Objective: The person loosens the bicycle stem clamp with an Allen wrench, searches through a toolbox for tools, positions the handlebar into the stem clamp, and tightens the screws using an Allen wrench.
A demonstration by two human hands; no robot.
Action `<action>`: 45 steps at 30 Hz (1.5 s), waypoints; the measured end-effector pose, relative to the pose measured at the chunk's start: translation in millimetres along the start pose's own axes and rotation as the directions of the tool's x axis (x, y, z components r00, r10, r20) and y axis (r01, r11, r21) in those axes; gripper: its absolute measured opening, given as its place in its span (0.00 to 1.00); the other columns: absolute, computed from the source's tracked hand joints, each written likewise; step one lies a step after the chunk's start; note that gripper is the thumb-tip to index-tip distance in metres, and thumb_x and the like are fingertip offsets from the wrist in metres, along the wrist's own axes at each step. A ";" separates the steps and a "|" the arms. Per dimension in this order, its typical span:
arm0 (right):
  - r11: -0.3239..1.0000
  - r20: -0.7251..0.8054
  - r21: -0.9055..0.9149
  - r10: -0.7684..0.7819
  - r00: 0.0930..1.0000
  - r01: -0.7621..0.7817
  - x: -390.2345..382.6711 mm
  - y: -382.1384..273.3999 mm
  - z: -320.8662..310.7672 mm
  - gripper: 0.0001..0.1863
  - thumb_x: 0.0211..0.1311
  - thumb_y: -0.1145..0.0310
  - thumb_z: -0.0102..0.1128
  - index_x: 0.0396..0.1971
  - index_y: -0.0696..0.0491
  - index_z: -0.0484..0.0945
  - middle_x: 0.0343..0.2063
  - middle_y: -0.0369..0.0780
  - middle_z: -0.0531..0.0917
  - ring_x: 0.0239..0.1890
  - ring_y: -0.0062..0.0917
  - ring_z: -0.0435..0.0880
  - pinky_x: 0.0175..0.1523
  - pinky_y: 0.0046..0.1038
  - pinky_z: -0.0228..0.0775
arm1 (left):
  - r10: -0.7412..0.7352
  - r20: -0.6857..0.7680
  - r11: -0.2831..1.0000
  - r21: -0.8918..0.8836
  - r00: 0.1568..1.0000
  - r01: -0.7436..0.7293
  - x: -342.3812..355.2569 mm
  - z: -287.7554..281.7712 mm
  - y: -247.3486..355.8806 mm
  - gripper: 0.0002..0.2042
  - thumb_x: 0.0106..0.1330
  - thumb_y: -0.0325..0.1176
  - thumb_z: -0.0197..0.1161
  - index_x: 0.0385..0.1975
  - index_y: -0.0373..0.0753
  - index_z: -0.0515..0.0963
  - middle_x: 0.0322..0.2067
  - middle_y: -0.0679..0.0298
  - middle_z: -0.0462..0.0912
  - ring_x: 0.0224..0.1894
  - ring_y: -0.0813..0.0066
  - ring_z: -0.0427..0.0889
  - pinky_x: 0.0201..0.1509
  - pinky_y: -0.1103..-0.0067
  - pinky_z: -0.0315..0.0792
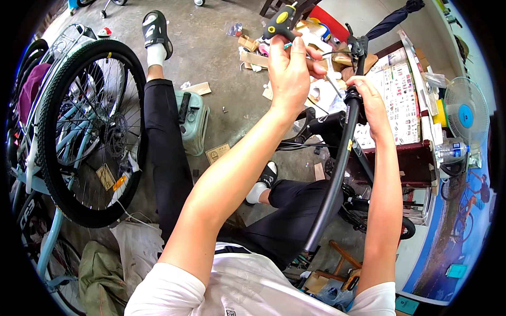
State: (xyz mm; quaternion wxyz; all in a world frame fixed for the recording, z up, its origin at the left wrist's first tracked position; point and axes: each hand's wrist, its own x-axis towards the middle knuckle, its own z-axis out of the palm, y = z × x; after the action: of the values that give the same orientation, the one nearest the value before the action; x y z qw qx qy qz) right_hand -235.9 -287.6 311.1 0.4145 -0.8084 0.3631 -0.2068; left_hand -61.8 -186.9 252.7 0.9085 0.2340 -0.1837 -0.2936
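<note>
My left hand (290, 79) is closed round a T-handle hex key (279, 22) with a black and yellow grip. Its thin metal shaft slants down to the right, ending close to a clamp on the black handlebar (337, 179); whether the tip sits in a bolt is too small to tell. At that clamp, my right hand (371, 102) grips the bar, fingers curled over it and partly hidden. Beyond my hands, a brake lever (358, 46) with its cable is on the bar's far end. The black stem (324, 125) and cables lie left of the bar.
A bicycle wheel (50, 131) and light-blue frame stand at left. My legs straddle the floor near a pale green plastic stool (195, 131). Cardboard and packaging (255, 58) litter the floor ahead. At right are a printed-topped table (398, 100), a fan (466, 113) and a water bottle (452, 151).
</note>
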 end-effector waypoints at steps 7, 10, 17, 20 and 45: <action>0.999 0.003 -0.020 0.039 0.999 -0.039 -0.5 0.8 -0.1 0.14 0.76 0.60 0.49 0.41 0.52 0.81 0.37 0.30 0.79 0.40 0.13 0.73 0.49 0.17 0.63 | -0.040 -0.046 0.998 -0.049 0.998 0.038 -0.9 1.2 -14.8 0.07 0.80 0.35 0.47 0.48 0.38 0.64 0.29 0.61 0.79 0.20 0.77 0.80 0.23 0.79 0.79; 0.999 0.003 -0.022 0.032 0.999 -0.032 1.6 1.2 -0.8 0.14 0.76 0.60 0.49 0.40 0.52 0.81 0.37 0.30 0.79 0.40 0.13 0.73 0.49 0.17 0.63 | -0.032 -0.064 0.998 -0.060 0.997 0.028 -1.0 0.5 -15.5 0.08 0.80 0.35 0.47 0.49 0.37 0.65 0.28 0.62 0.79 0.20 0.79 0.79 0.23 0.80 0.79; 0.999 -0.017 -0.046 -0.012 1.000 0.011 -1.7 -3.1 0.0 0.15 0.76 0.58 0.49 0.41 0.52 0.81 0.36 0.30 0.77 0.39 0.13 0.72 0.48 0.17 0.62 | -0.204 0.111 0.961 -0.167 0.973 0.221 2.4 -9.8 -17.1 0.14 0.78 0.36 0.54 0.52 0.30 0.75 0.37 0.57 0.84 0.32 0.74 0.85 0.37 0.77 0.82; 1.000 -0.007 -0.028 0.001 1.000 -0.001 -1.8 -3.8 -1.3 0.15 0.77 0.60 0.50 0.41 0.55 0.80 0.38 0.32 0.81 0.45 0.15 0.75 0.56 0.20 0.63 | -0.226 0.096 0.959 -0.155 0.969 0.239 5.5 -11.1 -15.2 0.12 0.76 0.35 0.58 0.48 0.30 0.77 0.38 0.55 0.86 0.34 0.73 0.87 0.37 0.77 0.82; 0.999 -0.018 -0.016 -0.030 0.999 0.030 18.2 48.2 -15.6 0.12 0.79 0.61 0.43 0.39 0.51 0.72 0.37 0.31 0.71 0.43 0.16 0.69 0.51 0.18 0.59 | -0.347 0.070 0.927 -0.126 0.935 0.353 -2.4 -2.5 -27.2 0.11 0.76 0.41 0.58 0.38 0.40 0.70 0.32 0.62 0.83 0.23 0.83 0.81 0.23 0.85 0.76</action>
State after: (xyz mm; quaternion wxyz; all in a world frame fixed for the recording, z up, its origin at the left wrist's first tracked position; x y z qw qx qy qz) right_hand -254.0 -328.5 281.0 0.4016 -0.8152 0.3563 -0.2174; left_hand -74.6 -204.2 235.6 0.8509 0.1934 -0.1394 -0.4681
